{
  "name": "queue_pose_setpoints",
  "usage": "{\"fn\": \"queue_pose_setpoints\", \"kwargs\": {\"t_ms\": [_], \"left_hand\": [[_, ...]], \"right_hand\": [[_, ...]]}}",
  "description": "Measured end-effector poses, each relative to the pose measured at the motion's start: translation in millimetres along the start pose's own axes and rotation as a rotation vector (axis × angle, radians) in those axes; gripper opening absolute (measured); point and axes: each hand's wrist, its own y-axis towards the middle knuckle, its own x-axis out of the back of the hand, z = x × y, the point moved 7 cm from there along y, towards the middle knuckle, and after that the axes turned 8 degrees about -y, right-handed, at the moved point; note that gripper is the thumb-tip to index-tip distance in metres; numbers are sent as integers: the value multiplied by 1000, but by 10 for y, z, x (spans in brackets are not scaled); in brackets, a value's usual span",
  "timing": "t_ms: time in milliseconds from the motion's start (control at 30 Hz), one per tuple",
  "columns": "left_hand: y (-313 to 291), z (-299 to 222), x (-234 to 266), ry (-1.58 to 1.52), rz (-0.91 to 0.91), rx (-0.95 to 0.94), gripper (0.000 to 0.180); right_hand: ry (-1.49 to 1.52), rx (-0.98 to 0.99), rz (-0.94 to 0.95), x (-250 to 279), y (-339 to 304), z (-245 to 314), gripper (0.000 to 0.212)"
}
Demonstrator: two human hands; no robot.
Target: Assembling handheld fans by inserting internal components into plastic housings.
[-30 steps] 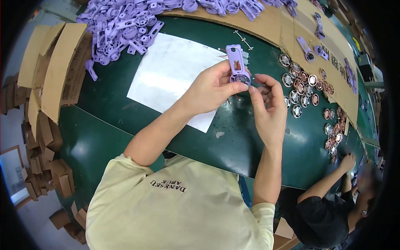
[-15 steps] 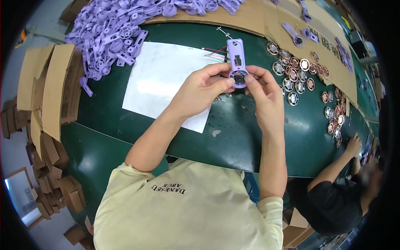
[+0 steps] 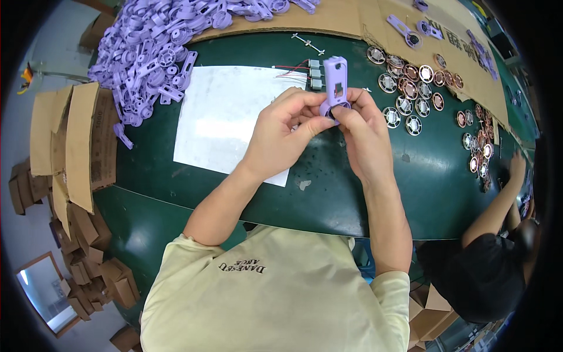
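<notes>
Purple housing [image 3: 336, 75], long axis pointing forward.
Left hand [image 3: 283, 132] and right hand [image 3: 368, 134], equally near, both pinched on its round end.

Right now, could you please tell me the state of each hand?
Left hand: closed, holding the purple plastic part by its round end.
Right hand: closed on the same part, thumb at its round end.

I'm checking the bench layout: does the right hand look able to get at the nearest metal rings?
Probably yes: the rings lie just right of the right hand, with green tabletop between, though it is now gripping the purple part.
</notes>
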Motion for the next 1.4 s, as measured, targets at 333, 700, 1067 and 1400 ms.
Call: {"fn": "queue_pose_setpoints", "kwargs": {"t_ms": [333,700,1067,1400], "left_hand": [[37,95,15,-209,-49,109,24],[313,96,219,268,56,177,36],[1271,-285,1355,1246,-356,78,36],[218,-260,1098,1041,-219,173,18]], "right_hand": [[-110,187,108,-77,-12,87,20],[-294,13,-2,428,299,59,28],[-668,360,-156,596,452,163,28],[-1379,622,74,-391,390,190,16]]}}
